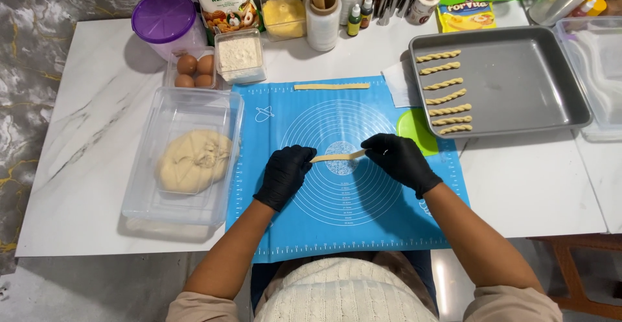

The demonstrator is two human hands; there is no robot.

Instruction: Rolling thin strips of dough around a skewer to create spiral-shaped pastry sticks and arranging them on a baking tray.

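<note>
Dough strip [338, 157] at frame centre, pinched at its ends by gloved left hand [285, 174] and right hand [400, 162], above the blue baking mat [363, 225]; twisted sticks line the tray [518, 82] upper right.

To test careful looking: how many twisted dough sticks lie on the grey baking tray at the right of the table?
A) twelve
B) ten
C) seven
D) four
C: seven twisted dough sticks lie in one column along the left side of the grey baking tray, while the left hand and right hand hold another dough strip over the blue mat.
</note>
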